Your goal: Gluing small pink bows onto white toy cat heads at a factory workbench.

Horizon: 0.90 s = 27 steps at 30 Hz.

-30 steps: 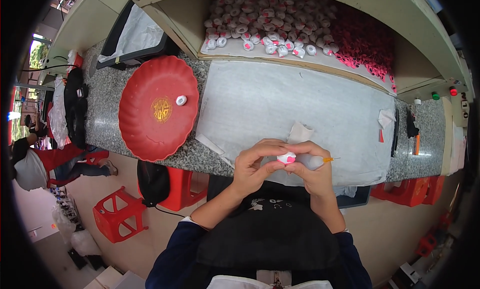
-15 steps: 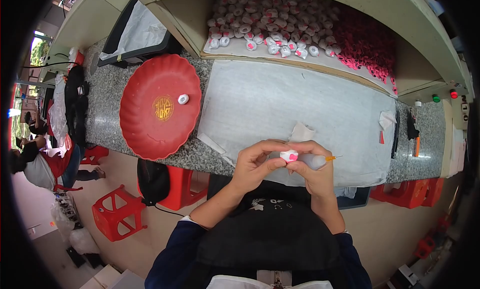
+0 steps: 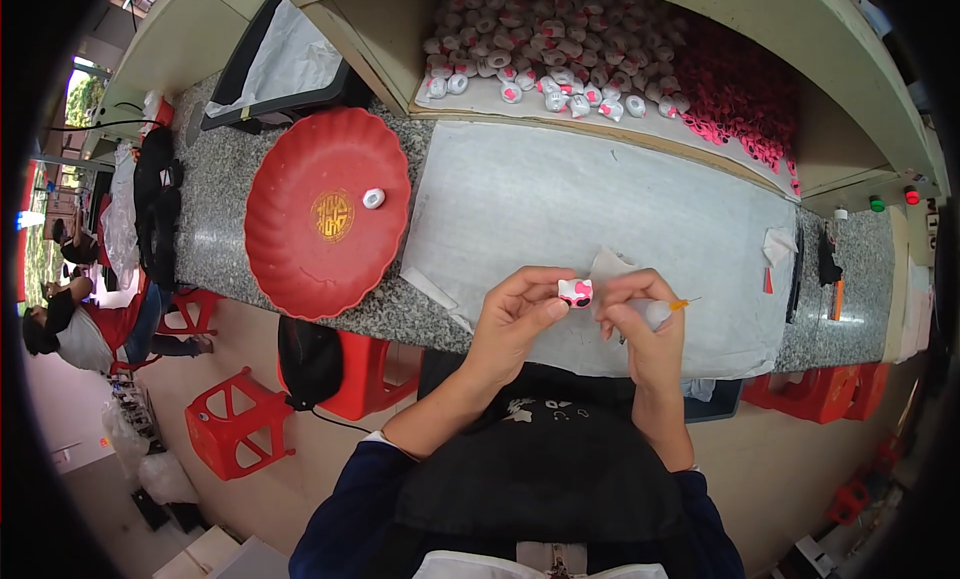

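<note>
Between the thumb and fingers of my left hand [image 3: 508,324] is a small white figure head [image 3: 575,292] with pink and black markings. Just to the right, my right hand [image 3: 652,344] is curled around a translucent squeeze bottle [image 3: 655,315], whose orange needle tip [image 3: 679,305] points up and to the right. The fingers of that hand are a short way off the head. Behind both hands a crumpled white tissue [image 3: 611,266] lies on the white paper sheet [image 3: 520,194] that covers the bench.
A red scalloped tray [image 3: 290,179] at left holds one white piece [image 3: 373,198]. On the shelf at the back are many white heads [image 3: 550,59] and a heap of pink parts [image 3: 735,99]. A black bin [image 3: 335,97] stands far left; an orange tool [image 3: 836,301] lies right.
My right hand has let go of the head and moved right with the bottle. My left hand keeps the head, now turned to show its pink and black markings.
</note>
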Motion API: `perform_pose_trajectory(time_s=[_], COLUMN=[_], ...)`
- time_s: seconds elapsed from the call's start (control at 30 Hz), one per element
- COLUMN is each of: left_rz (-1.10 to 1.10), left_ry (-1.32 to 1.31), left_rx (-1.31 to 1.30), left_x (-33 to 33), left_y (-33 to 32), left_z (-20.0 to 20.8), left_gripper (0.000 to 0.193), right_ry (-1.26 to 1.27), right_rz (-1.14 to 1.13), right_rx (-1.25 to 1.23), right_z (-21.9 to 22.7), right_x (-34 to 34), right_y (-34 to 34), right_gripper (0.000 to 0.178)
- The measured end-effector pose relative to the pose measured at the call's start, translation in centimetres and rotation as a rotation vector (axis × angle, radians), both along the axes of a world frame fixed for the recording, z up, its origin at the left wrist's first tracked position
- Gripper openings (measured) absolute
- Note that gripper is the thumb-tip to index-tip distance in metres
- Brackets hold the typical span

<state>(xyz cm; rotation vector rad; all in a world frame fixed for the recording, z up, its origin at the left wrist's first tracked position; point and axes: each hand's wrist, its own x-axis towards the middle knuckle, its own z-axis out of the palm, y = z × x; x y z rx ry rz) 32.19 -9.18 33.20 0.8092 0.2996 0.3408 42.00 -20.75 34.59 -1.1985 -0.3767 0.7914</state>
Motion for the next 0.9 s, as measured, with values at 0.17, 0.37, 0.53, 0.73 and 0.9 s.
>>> perform_pose_trajectory(time_s=[0.17, 0.37, 0.53, 0.73, 0.9], left_rz=[-0.008, 0.056, 0.073, 0.006, -0.03], left_ry=[0.015, 0.024, 0.019, -0.002, -0.018], left_rx=[-0.065, -0.089, -0.117, -0.121, -0.088], left_x=[0.3, 0.8, 0.6, 1.7, 1.5], left_y=[-0.2, -0.5, -0.3, -0.7, -1.0], left_z=[-0.2, -1.0, -1.1, -0.4, -0.7], left_gripper=[0.026, 0.021, 0.019, 0.024, 0.026], right_ry=[-0.018, -0.369, -0.795, -1.235, -0.862], right_rz=[-0.198, -0.173, -0.544, -0.475, -0.502], right_rx=[-0.04, -0.225, -0.567, -1.267, -0.633], right_z=[0.4, -0.4, 0.1, -1.2, 1.2], right_x=[0.4, 2.1, 8.9, 16.1, 10.9], right_y=[-0.4, -3.5, -8.0, -12.6, -8.6], right_gripper=[0.008, 0.008, 0.013, 0.017, 0.008])
